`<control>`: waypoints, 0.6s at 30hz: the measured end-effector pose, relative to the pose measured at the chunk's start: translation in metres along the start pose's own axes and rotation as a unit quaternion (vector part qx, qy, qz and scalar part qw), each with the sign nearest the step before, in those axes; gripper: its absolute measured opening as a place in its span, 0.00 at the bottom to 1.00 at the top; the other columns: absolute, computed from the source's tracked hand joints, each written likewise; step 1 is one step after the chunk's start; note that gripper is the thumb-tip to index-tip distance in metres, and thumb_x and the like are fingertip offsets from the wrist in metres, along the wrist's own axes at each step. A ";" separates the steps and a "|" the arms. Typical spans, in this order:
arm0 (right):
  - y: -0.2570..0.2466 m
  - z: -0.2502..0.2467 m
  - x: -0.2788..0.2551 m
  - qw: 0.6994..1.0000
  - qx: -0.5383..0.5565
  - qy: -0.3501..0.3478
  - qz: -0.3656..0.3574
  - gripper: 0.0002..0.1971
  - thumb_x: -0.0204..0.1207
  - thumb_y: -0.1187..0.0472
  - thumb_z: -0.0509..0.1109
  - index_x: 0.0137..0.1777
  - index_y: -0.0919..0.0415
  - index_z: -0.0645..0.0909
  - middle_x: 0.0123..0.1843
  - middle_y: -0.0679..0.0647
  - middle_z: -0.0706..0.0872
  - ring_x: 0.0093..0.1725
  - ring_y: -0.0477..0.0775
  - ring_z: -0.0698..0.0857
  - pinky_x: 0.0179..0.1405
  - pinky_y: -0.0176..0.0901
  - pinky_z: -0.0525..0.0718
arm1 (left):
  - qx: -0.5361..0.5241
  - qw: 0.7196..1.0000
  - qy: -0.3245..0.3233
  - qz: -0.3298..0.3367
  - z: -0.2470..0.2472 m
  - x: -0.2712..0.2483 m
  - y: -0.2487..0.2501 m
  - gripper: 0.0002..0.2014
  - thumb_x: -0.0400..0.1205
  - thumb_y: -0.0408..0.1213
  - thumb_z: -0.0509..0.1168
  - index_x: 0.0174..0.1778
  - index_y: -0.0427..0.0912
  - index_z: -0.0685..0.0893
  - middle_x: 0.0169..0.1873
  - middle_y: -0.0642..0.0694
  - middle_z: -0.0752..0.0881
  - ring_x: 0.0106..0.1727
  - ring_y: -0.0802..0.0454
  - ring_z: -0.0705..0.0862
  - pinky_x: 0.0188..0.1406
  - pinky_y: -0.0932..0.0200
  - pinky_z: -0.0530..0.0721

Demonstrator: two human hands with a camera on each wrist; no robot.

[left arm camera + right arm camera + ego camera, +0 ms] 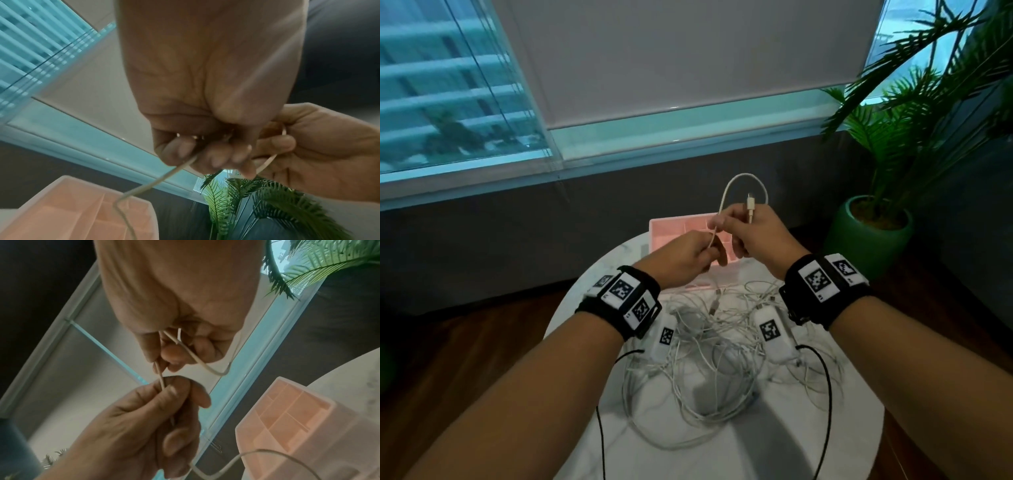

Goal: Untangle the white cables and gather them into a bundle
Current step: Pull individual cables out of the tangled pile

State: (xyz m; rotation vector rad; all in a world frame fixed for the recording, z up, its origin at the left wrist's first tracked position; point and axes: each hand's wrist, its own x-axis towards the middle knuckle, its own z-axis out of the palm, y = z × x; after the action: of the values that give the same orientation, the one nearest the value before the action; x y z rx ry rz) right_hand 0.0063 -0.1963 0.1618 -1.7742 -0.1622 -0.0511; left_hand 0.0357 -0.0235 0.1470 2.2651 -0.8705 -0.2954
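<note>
Apparently smooth white cable (726,197), looped, both hands pinching

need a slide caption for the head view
Both hands, left hand and right hand, hold one white cable in a loop above the tangled cables on a round table.

Home or office corner: blinded window (688,58), potted palm (893,137), round marble table (859,428).
</note>
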 end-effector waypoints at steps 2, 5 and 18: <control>-0.001 0.004 0.002 0.999 0.038 0.009 0.019 0.10 0.85 0.64 0.67 0.44 0.65 0.86 0.27 0.46 0.84 0.19 0.49 0.72 0.18 0.36 0.68 | -0.049 0.999 -0.008 -0.011 0.011 -0.007 -0.008 0.12 0.91 0.33 0.58 0.46 0.39 0.86 0.27 0.50 0.81 0.26 0.62 0.78 0.34 0.64 0.78; -0.003 -0.008 0.008 0.989 0.105 0.091 0.053 0.11 0.84 0.63 0.66 0.40 0.60 0.84 0.36 0.55 0.86 0.19 0.47 0.72 0.17 0.35 0.67 | -0.105 0.994 -0.005 -0.039 0.029 -0.023 -0.035 0.13 0.92 0.35 0.59 0.46 0.37 0.86 0.28 0.49 0.84 0.30 0.55 0.81 0.40 0.61 0.82; 0.094 -0.080 -0.016 0.947 -0.035 0.229 0.222 0.08 0.79 0.61 0.68 0.37 0.59 0.80 0.32 0.55 0.84 0.19 0.52 0.69 0.21 0.35 0.65 | -0.110 0.981 0.100 -0.124 0.060 -0.074 -0.104 0.12 0.90 0.36 0.63 0.46 0.41 0.90 0.46 0.47 0.89 0.47 0.65 0.85 0.51 0.73 0.77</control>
State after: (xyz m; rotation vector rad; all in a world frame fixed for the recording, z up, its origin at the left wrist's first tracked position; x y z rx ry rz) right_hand 0.0074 -0.2947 0.0856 -1.7830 0.5824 -0.1432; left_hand 0.0066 0.0508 0.0305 2.1496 -0.4282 -0.2558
